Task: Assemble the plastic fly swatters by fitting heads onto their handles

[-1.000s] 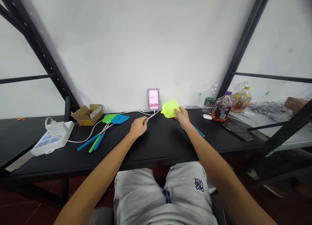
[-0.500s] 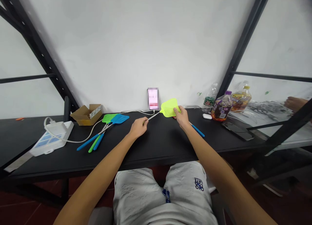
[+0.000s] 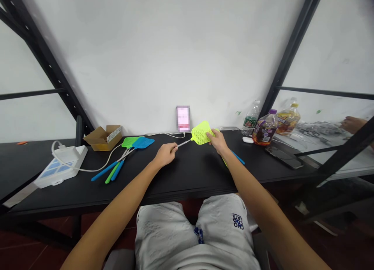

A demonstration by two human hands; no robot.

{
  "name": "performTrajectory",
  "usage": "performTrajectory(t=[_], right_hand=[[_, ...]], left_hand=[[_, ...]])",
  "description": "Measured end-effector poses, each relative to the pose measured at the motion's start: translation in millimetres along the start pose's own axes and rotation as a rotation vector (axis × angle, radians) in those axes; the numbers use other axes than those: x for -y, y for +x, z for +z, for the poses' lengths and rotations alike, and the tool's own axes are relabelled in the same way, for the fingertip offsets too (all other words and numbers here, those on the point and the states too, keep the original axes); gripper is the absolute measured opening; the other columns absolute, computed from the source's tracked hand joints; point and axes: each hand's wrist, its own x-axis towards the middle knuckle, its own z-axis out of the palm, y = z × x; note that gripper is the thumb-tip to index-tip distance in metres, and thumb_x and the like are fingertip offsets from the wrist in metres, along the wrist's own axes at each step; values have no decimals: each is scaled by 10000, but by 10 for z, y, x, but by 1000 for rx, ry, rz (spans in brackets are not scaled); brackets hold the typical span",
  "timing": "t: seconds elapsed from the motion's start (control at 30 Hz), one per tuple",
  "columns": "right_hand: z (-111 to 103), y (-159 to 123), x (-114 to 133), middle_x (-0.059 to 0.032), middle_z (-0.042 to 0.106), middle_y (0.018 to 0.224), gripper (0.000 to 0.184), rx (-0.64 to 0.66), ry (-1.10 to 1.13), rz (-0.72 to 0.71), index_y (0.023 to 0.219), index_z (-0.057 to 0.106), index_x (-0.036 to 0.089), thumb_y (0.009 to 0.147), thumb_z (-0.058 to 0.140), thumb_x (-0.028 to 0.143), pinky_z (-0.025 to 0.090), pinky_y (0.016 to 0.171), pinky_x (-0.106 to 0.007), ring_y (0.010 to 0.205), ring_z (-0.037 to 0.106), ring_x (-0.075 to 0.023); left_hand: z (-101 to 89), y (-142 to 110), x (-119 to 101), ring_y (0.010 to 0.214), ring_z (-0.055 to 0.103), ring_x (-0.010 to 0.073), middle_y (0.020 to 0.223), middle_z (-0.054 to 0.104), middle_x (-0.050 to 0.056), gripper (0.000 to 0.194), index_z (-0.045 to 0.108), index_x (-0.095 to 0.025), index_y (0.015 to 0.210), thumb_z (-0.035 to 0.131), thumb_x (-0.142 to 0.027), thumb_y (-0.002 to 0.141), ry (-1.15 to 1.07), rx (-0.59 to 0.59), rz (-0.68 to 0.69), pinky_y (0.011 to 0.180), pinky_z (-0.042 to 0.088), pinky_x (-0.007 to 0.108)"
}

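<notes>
A yellow-green fly swatter [image 3: 200, 133] is held above the black table between my two hands. My left hand [image 3: 166, 154] is closed around the metal rod end, its handle hidden by the hand. My right hand [image 3: 218, 142] pinches the right edge of the perforated head, thumb on its face. Under my right forearm, a blue handle [image 3: 238, 157] and a bit of a yellow-green one show on the table; the rest is hidden. To the left lie several more swatters, with a green head [image 3: 127, 142] and a blue head [image 3: 143, 142] overlapping.
A phone [image 3: 183, 119] leans on the wall, cabled. At left are an open carton [image 3: 103, 139] and a white power strip [image 3: 58, 168]. Bottles [image 3: 265, 127], a white case [image 3: 247, 140] and a dark phone [image 3: 284, 157] sit at right. Beyond the frame, another person's hand [image 3: 354, 124] shows.
The swatter head has shifted slightly left and down and tilted. A yellow-green handle now shows beside my right forearm. Both hands keep their hold.
</notes>
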Motion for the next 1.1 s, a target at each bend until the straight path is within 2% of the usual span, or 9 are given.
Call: performTrajectory(t=[0.17, 0.3, 0.37, 0.53, 0.63, 0.77, 0.9, 1.0, 1.1], right_hand=[[53, -58, 74, -43, 636, 798, 398, 9, 127, 11, 904, 624, 184, 706, 726, 514, 392, 420, -234, 586, 513, -124], [127, -110, 176, -59, 682, 886, 466, -21, 334, 16, 989, 598, 190, 709, 737, 537, 460, 486, -233, 678, 622, -149], [206, -160, 193, -71, 693, 873, 469, 68, 340, 38, 971, 603, 177, 710, 750, 538, 484, 519, -230, 693, 657, -155], [439, -277, 111, -59, 688, 749, 452, 515, 156, 62, 826, 624, 158, 781, 659, 606, 492, 515, -221, 671, 668, -155], [438, -246, 86, -49, 660, 669, 500, 417, 165, 88, 734, 570, 167, 777, 623, 662, 468, 454, -224, 583, 633, -148], [168, -117, 134, -22, 598, 558, 507, 113, 74, 130, 729, 511, 195, 825, 531, 693, 363, 360, -227, 439, 572, -147], [-195, -18, 157, -36, 603, 535, 427, -79, -450, 78, 697, 592, 177, 910, 484, 530, 411, 454, -255, 376, 507, -124], [-352, 14, 116, -110, 671, 649, 286, -86, -850, 158, 658, 630, 163, 847, 584, 372, 453, 578, -278, 595, 644, -201], [-394, 21, 76, -181, 707, 849, 154, -85, -1098, 188, 781, 700, 137, 778, 631, 274, 470, 684, -312, 837, 682, -279]], left_hand=[[6, 7, -45, 622, 513, 149, 666, 603, 0, 202, 640, -208, 780, 471, -266, 874, -44, -13, -19, 608, 346, 267], [37, 27, -220, 579, 493, 130, 624, 577, -16, 214, 642, -194, 813, 463, -285, 884, -170, -68, -60, 591, 365, 255], [71, 29, -345, 559, 495, 119, 618, 576, -20, 228, 637, -185, 830, 454, -303, 897, -269, -67, -69, 576, 382, 243], [162, -11, -588, 539, 547, 102, 655, 625, -3, 289, 621, -174, 815, 445, -372, 930, -454, 58, 1, 563, 435, 226], [159, -26, -579, 595, 600, 119, 727, 671, 17, 317, 653, -172, 890, 458, -418, 931, -497, 89, 15, 604, 474, 237], [20, -2, -317, 667, 612, 152, 751, 681, 34, 341, 661, -183, 839, 443, -427, 933, -267, -11, -19, 658, 470, 268], [-268, -22, 146, 842, 615, 222, 885, 675, 94, 214, 639, -187, 894, 473, -321, 900, 217, -165, -165, 775, 457, 326], [-509, -128, 479, 1004, 579, 320, 1038, 631, 191, 245, 612, -138, 1022, 500, -287, 862, 548, -197, -401, 848, 441, 416], [-692, -251, 708, 1103, 520, 397, 1152, 579, 251, 344, 587, -92, 1100, 509, -315, 851, 730, -200, -581, 880, 419, 499]])
